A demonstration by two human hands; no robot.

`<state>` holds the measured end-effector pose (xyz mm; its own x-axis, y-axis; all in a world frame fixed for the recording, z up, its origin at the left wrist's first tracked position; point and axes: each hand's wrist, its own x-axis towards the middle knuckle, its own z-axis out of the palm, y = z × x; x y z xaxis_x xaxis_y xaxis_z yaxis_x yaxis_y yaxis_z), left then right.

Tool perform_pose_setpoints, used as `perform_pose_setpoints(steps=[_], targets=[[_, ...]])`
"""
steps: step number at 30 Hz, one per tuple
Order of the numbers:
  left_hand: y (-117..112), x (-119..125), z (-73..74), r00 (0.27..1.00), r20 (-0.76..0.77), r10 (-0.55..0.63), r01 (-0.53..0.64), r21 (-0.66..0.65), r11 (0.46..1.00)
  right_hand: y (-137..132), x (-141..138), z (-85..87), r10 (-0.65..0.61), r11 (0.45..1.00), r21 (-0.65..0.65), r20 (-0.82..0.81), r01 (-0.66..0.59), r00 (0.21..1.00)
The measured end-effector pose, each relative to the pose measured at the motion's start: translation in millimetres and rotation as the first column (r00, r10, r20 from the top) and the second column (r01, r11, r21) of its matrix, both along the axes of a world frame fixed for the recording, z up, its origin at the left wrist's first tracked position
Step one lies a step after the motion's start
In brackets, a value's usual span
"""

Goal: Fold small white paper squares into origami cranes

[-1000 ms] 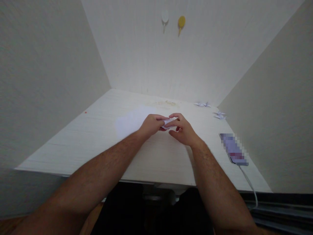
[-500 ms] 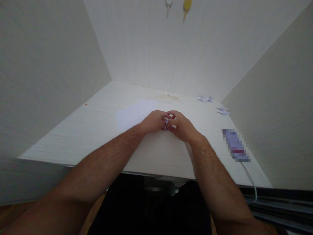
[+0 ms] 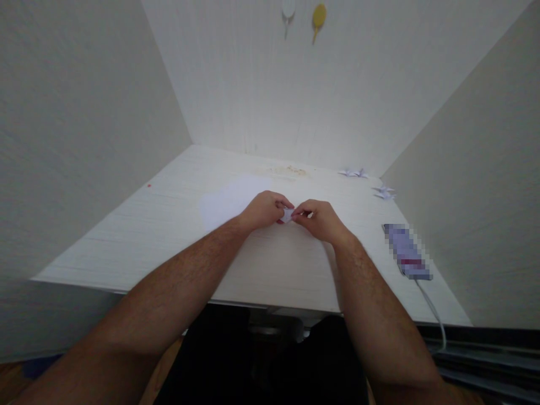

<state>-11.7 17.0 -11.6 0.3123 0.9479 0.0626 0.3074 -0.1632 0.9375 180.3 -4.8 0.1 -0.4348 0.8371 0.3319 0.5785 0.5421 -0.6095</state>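
Between my hands, above the middle of the white desk (image 3: 278, 270), is a small folded piece of paper (image 3: 287, 215), pale and pointed. My left hand (image 3: 268, 209) pinches its left side between thumb and fingers. Thumb and fingertips of my right hand (image 3: 314, 216) close on its right corner. The finer folds are too small to make out. Beside my left hand a sheet of white paper (image 3: 230, 197) lies flat, partly covered by that hand and forearm.
Several folded paper cranes (image 3: 353, 173) sit at the back right, more of them (image 3: 383, 193) along the right wall. A phone with a blurred screen (image 3: 407, 251) lies at the right, its white cable (image 3: 432, 309) running over the front edge. Two hooks (image 3: 319, 16) hang on the back wall.
My right hand has shifted slightly right and its fingers have drawn away from my left hand's, so more of the folded paper shows. The camera view has tilted up a little.
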Motion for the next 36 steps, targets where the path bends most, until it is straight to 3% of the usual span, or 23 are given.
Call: perform_pose_setpoints(steps=[6,10,15,18,22,31,36], targets=[[-4.8,3.5,7.9,0.988,0.146,0.058,-0.043,-0.102,0.994,-1.0,-3.0,2.4,-0.096,0.968,-0.245,-0.167,0.053,0.981],[-10.8,3.4,15.6,0.97,0.241,0.035,0.012,-0.192,0.981,-0.5,-3.6,2.6,-0.122,0.939,-0.344,-0.262,0.025,0.957],[-15.8,-1.1,21.3,0.964,0.258,-0.061,0.108,-0.171,0.979,0.1,-5.4,2.6,-0.182,0.921,-0.387,-0.354,0.034,0.917],[-16.7,-2.3,22.6,0.976,0.216,-0.034,0.066,-0.143,0.988,0.5,-6.4,2.9,-0.184,0.915,-0.403,-0.418,0.0,0.89],[-17.6,-0.9,24.8,0.962,0.269,0.049,-0.005,-0.161,0.987,0.7,-6.7,5.3,-0.182,0.909,-0.414,-0.503,-0.05,0.845],[-15.2,2.5,21.2,0.934,0.329,0.139,-0.096,-0.143,0.985,2.2,-11.1,3.9,-0.257,0.925,-0.375,-0.518,0.053,0.816],[-14.6,5.0,16.7,0.926,0.341,0.159,-0.123,-0.127,0.984,4.6,-17.3,0.0,-0.3,0.912,-0.408,-0.619,0.029,0.726]])
